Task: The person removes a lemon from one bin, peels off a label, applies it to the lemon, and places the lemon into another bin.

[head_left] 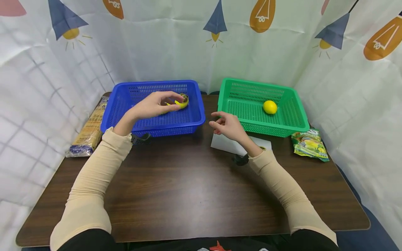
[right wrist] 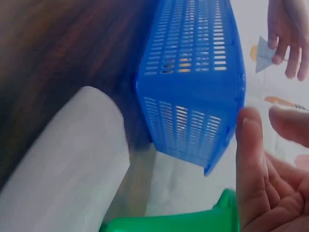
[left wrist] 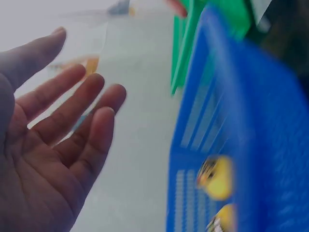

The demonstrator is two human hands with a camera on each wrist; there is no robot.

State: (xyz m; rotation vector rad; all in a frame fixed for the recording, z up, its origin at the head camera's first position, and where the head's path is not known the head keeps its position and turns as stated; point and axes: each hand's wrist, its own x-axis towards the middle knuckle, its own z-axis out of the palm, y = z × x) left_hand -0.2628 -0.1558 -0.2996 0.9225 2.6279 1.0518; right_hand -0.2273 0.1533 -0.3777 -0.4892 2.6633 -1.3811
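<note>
Two baskets stand side by side at the far edge of a dark wooden table (head_left: 188, 188), near each other but not touching: a blue basket (head_left: 119, 104) on the left and a green basket (head_left: 292, 118) on the right. A person in beige sleeves reaches over the table with both arms. The left hand (head_left: 155, 104) hangs over the interior of the blue basket with fingers relaxed and spread; the left wrist view confirms an open palm holding nothing. Just beyond its fingertips, on the blue basket floor near the back right corner, lies a small yellow object with a dark label (head_left: 183, 101); whether the fingers touch it cannot be told. The right hand (head_left: 227, 126) hovers above the table between the two baskets, fingers loosely curled and empty. Beneath that hand a white card (head_left: 224, 143) lies flat on the table. A yellow lemon (head_left: 270, 107) sits alone in the green basket. A long packet of noodles (head_left: 89, 129) lies left of the blue basket, and a green snack pouch (head_left: 309, 144) lies right of the green one.
</note>
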